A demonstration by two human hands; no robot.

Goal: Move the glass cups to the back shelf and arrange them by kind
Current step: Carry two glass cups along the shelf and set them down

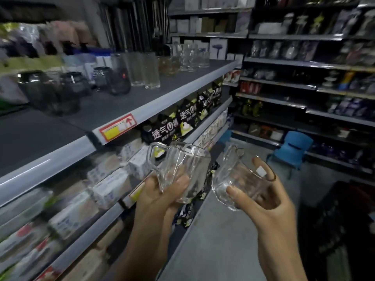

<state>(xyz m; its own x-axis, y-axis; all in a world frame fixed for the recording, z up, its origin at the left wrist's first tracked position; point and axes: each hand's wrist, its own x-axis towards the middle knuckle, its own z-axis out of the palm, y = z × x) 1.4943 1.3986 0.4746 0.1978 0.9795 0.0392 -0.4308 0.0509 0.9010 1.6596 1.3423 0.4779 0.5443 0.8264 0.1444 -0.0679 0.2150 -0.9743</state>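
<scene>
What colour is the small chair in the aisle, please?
The chair is blue, seen in the head view.

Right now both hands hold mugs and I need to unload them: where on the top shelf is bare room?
The shelf is bare along its front, from the price tag back to the dark glasses and tall tumblers, and widest at the near left end. The back row is crowded, through to the clear mugs at the far end.
</scene>
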